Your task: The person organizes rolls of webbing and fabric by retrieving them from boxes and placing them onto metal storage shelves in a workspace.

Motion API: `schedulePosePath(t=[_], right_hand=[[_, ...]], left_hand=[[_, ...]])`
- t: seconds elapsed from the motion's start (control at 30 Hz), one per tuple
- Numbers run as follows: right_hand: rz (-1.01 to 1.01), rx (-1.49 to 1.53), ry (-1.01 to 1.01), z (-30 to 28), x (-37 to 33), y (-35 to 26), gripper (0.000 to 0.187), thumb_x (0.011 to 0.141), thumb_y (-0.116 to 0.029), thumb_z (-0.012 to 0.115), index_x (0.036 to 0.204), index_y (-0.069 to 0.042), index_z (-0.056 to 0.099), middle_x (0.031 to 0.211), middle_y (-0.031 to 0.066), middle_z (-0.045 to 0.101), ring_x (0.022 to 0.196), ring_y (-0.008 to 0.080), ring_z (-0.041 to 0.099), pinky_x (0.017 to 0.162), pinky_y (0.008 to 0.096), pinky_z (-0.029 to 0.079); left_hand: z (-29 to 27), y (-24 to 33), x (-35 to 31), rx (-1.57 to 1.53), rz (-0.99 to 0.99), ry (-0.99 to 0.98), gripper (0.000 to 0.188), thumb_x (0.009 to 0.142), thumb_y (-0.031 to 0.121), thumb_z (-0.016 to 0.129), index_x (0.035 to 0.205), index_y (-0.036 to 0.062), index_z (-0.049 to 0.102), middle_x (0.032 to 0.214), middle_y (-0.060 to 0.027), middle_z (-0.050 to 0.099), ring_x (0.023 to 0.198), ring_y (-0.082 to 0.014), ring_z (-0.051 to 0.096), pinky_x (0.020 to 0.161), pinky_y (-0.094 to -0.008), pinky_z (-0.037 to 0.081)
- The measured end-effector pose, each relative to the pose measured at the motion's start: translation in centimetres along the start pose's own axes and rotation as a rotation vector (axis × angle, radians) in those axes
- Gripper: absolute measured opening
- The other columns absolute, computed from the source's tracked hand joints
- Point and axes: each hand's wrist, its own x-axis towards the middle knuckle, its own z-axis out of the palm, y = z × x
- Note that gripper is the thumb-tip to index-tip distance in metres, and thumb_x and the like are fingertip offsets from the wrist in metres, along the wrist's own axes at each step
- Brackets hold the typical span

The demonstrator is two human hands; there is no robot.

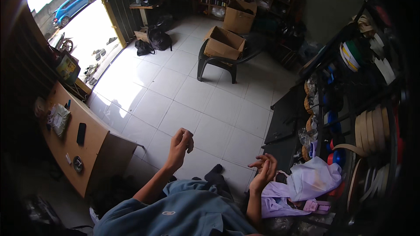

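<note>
Both of my hands are raised in front of my body above the tiled floor. My left hand [180,147] hangs in the air with its fingers loosely bent, and I see nothing in it. My right hand [264,170] is lifted too, fingers apart and slightly curved, holding nothing. Closest to the right hand is a pale purple plastic bag [313,179], crumpled on the right side, with a small pink and purple item [317,206] by its lower edge.
On the left, a wooden desk [94,142] carries a black phone [81,133], a plastic packet [60,119] and a round ashtray-like dish [78,164]. A cardboard box [224,43] sits on a dark plastic chair [234,72] ahead. Strap rolls [369,129] fill the right rack. A doorway opens far left.
</note>
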Motion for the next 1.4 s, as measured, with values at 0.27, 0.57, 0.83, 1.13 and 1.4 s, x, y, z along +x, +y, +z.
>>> schedulePosePath(t=[0.27,0.57,0.83,1.13,1.4], right_hand=[[0.082,0.089,-0.294,10.5,15.1,6.4,0.027,0.096,-0.015,0.035,0.112,0.003,0.045,0.093,0.0183,0.058,0.063,0.0168,0.06,0.061,0.0298,0.053],[0.11,0.121,-0.581,24.4,33.6,9.6,0.026,0.095,-0.015,0.035,0.112,0.003,0.043,0.096,0.0177,0.057,0.066,0.0168,0.061,0.061,0.0313,0.055],[0.245,0.075,-0.73,38.9,42.9,15.8,0.018,0.095,-0.012,0.042,0.099,0.003,0.051,0.078,0.0106,0.059,0.066,0.0147,0.06,0.065,0.0297,0.053],[0.215,0.171,-0.58,56.0,52.9,18.5,0.015,0.092,-0.003,0.048,0.107,0.002,0.048,0.087,0.0106,0.058,0.073,0.0165,0.061,0.066,0.0313,0.056],[0.286,0.089,-0.525,62.9,64.0,24.5,0.013,0.095,-0.007,0.044,0.1,0.003,0.051,0.084,0.0104,0.06,0.07,0.0155,0.061,0.065,0.0301,0.055]], left_hand=[[-2.4,-0.4,12.2,0.073,0.049,0.216,0.039,0.099,0.031,0.041,0.067,0.0079,0.042,0.059,-0.0017,0.044,0.047,-0.0076,0.036,0.045,-0.0225,0.03],[0.0,3.4,29.5,0.061,0.129,0.413,0.022,0.096,0.024,0.048,0.091,0.0034,0.051,0.061,-0.0008,0.045,0.049,-0.0089,0.042,0.046,-0.0216,0.034],[-7.5,4.6,44.8,-0.151,0.171,0.403,0.036,0.098,0.03,0.042,0.073,0.0043,0.048,0.059,-0.0014,0.045,0.05,-0.0101,0.043,0.047,-0.0243,0.038],[-12.8,16.0,65.9,0.074,-0.004,0.305,0.015,0.094,0.013,0.05,0.087,0.0009,0.054,0.055,0.0021,0.041,0.046,-0.0053,0.038,0.041,-0.0221,0.029],[-14.0,16.6,83.0,0.095,-0.058,0.203,0.029,0.096,0.026,0.048,0.08,0.0021,0.051,0.056,0.0039,0.036,0.046,-0.0036,0.032,0.04,-0.0212,0.023]])
